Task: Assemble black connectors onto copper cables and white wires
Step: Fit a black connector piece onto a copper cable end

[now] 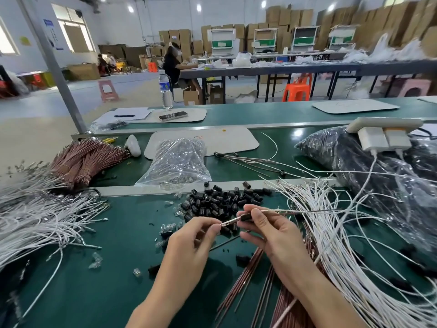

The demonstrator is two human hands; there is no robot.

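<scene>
- Head view – the left hand (189, 235) pinches the bare metal end of a cable (295, 211) between thumb and forefinger, with its other fingers curled under.
- The right hand (267, 233) pinches a black connector (246, 217) that sits on that cable, just right of the left fingertips.
- From the connector the cable runs off right, over the white wires (331, 233).
- Both hands are above the green table (118, 233), just in front of a pile (220, 202) of loose connectors.
- More wires (35, 221) spread at the left.
- Copper cables (243, 280) lie under the right forearm – tied bundles (82, 157) are at the far left.
- A clear bag (175, 162) lies beyond the pile.
- A black bag (378, 166) is at the right.
</scene>
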